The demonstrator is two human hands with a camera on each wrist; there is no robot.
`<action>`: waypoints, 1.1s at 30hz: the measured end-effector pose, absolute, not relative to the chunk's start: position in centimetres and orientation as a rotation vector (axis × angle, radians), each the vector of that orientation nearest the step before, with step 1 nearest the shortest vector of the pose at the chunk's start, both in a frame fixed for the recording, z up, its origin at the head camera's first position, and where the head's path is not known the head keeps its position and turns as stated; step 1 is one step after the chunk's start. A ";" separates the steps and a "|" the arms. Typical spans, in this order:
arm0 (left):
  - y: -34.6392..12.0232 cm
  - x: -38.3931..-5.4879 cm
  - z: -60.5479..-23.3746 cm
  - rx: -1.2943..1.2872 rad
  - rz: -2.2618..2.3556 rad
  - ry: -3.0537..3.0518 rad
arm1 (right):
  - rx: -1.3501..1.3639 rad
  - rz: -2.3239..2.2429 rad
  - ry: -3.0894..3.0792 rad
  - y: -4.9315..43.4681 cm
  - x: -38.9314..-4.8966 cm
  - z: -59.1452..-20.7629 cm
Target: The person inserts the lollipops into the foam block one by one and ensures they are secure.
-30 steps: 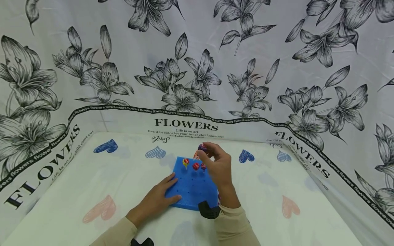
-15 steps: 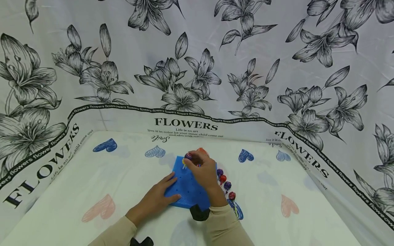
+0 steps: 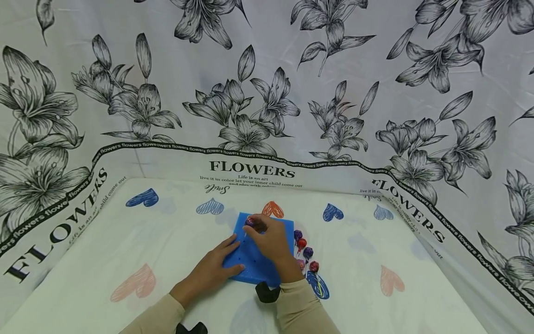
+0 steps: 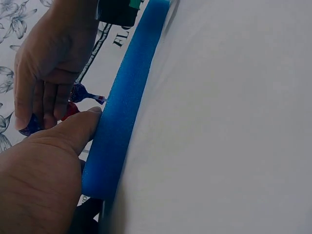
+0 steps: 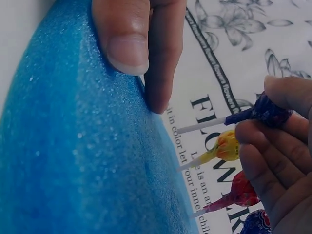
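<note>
A blue foam block [image 3: 254,266] with small holes lies on the table. My right hand [image 3: 272,241] pinches a purple-wrapped lollipop [image 5: 267,111] by its head. Its white stick points down to the block near the far left corner, and the tip appears to meet the surface. Beside it, a yellow lollipop [image 5: 225,146], a red lollipop [image 5: 242,189] and a dark purple lollipop [image 5: 256,223] stand in the block; the right hand hides them in the head view. My left hand [image 3: 208,268] rests against the block's left side with fingers extended, the thumb [image 4: 80,129] along its edge.
Several loose lollipops [image 3: 308,253] in purple, red and pink wrappers lie in a row right of the block. The white tablecloth [image 3: 187,241] has printed hearts. A flower-printed curtain [image 3: 258,116] rises behind the table.
My right hand has carried the purple lollipop left and down from above the block's far edge to the far left corner. The loose lollipops have come into view. The left hand stays put.
</note>
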State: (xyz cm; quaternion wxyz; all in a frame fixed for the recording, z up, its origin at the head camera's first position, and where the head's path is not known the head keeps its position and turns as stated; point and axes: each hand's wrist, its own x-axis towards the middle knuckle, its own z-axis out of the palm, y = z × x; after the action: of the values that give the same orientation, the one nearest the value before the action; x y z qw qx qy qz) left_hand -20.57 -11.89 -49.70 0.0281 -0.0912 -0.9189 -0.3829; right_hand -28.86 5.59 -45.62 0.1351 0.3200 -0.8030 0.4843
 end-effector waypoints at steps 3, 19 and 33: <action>-11.9 -20.5 -49.7 -0.299 -1.187 -2.823 | 0.910 1.393 -2.391 5.5 -28.6 -45.5; -11.8 -20.4 -49.4 -0.305 -1.184 -2.816 | 0.870 1.270 -2.562 5.6 -28.2 -45.1; -11.9 -20.5 -49.4 -0.304 -1.174 -2.817 | 0.897 1.215 -2.637 5.6 -28.3 -45.2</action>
State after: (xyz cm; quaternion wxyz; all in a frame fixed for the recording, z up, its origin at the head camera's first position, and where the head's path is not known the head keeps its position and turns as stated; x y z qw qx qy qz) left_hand -20.51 -11.88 -49.44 0.0372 -0.0991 -0.9178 -0.3827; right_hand -28.31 5.57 -45.15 0.0514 0.2948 -0.8666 0.3992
